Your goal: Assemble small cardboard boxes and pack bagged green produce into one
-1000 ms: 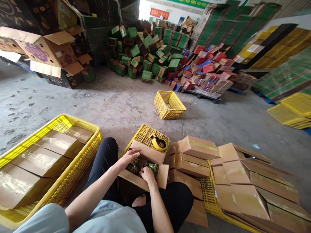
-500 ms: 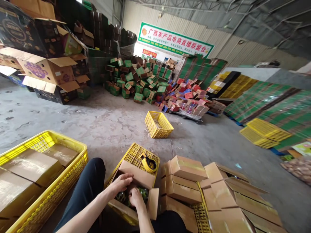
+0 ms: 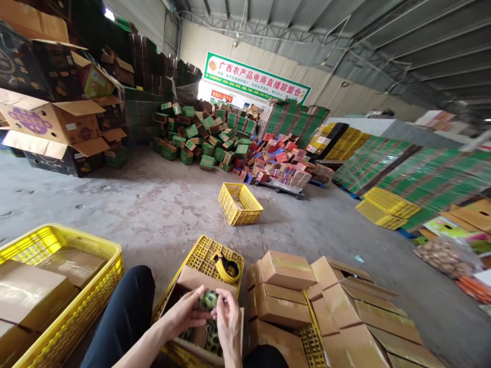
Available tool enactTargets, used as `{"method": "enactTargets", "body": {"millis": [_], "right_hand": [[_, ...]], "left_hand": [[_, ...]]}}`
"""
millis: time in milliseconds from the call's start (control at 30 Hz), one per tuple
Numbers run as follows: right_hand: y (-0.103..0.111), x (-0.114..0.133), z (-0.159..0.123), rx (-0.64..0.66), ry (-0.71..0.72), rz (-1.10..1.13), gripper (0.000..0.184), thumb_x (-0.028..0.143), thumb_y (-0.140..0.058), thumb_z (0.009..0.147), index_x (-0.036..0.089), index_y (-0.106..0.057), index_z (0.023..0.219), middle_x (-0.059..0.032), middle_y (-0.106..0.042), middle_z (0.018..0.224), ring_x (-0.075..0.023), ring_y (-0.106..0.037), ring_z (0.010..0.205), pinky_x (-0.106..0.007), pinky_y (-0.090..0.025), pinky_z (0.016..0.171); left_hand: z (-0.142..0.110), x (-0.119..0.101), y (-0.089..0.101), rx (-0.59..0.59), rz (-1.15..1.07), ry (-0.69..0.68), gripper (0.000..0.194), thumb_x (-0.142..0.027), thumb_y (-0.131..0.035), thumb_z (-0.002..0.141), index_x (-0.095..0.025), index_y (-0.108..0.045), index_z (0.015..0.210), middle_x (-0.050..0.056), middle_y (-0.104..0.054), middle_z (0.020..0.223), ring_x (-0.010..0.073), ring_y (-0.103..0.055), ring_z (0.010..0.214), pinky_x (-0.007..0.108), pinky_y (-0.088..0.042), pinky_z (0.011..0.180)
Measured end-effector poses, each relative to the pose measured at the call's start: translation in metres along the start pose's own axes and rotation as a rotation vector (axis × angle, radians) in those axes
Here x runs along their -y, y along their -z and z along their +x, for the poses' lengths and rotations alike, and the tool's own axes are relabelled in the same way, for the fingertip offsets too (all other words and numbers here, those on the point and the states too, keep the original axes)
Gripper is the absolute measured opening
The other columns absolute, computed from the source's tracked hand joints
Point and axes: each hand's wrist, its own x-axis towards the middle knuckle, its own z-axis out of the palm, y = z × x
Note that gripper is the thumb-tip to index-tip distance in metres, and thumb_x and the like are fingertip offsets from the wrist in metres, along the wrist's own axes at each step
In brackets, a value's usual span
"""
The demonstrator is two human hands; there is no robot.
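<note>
Between the fingertips of both hands is a round, mottled dark and light green piece [image 3: 208,300] that looks like produce; its exact kind is unclear. My left hand [image 3: 187,311] grips it from the left, and my right hand [image 3: 228,316] from the right. Both are above an open cardboard box [image 3: 195,278] with its flaps up. More dark green pieces [image 3: 213,338] lie inside, partly hidden by my hands. Under the box is a yellow plastic crate [image 3: 201,254], with a yellow and black tape dispenser [image 3: 226,267] lying on its far end.
To my right stand stacked closed cartons [image 3: 286,269] and folded-open cartons [image 3: 345,296]. A yellow crate [image 3: 115,250] holding cartons is at my left. Ahead on the floor sits another yellow crate [image 3: 241,207], with piled green and red boxes [image 3: 207,162] behind it.
Both hands have risen out of the box with the green piece now held between them. Earlier, my right hand was down inside the box. The view has shifted slightly to the right.
</note>
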Motion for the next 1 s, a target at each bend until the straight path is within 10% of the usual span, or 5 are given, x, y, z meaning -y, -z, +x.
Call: {"method": "enactTargets", "body": {"millis": [167, 367, 600, 1000], "right_hand": [[-0.003, -0.005, -0.005, -0.179, 0.02, 0.103, 0.054, 0.063, -0.075, 0.077, 0.033, -0.076, 0.123, -0.0087, -0.075, 0.126, -0.0335, -0.075, 0.102, -0.038, -0.064, 0.072], [0.003, -0.036, -0.001, -0.274, -0.229, 0.274, 0.08, 0.07, -0.084, 0.066, 0.03, -0.068, 0.134, -0.0104, -0.074, 0.132, -0.0373, -0.069, 0.123, -0.041, -0.064, 0.087], [0.015, -0.022, 0.002, -0.089, -0.373, 0.376, 0.071, 0.068, -0.091, 0.056, 0.019, -0.081, 0.106, -0.0139, -0.081, 0.115, -0.0371, -0.073, 0.115, -0.041, -0.06, 0.097], [0.012, 0.025, -0.011, -0.133, -0.327, 0.417, 0.053, 0.063, -0.09, 0.063, 0.017, -0.082, 0.089, -0.0107, -0.082, 0.091, -0.0288, -0.076, 0.086, -0.033, -0.061, 0.076]], "left_hand": [[0.002, -0.01, -0.009, 0.057, 0.029, -0.141, 0.071, -0.06, -0.091, 0.069, -0.02, -0.069, 0.124, 0.008, -0.075, 0.109, 0.0182, -0.073, 0.084, 0.026, -0.054, 0.075], [-0.007, -0.023, -0.005, 0.089, 0.203, -0.247, 0.078, -0.047, -0.096, 0.066, -0.028, -0.068, 0.137, 0.008, -0.072, 0.124, 0.0284, -0.068, 0.108, 0.032, -0.055, 0.082], [-0.016, -0.029, -0.014, 0.151, 0.058, -0.335, 0.106, -0.036, -0.099, 0.061, -0.031, -0.05, 0.155, 0.011, -0.058, 0.15, 0.0348, -0.058, 0.13, 0.04, -0.051, 0.102], [-0.016, -0.031, -0.011, 0.081, 0.093, -0.132, 0.049, -0.054, -0.092, 0.072, -0.014, -0.08, 0.098, 0.008, -0.073, 0.097, 0.0123, -0.063, 0.076, 0.019, -0.049, 0.067]]}}
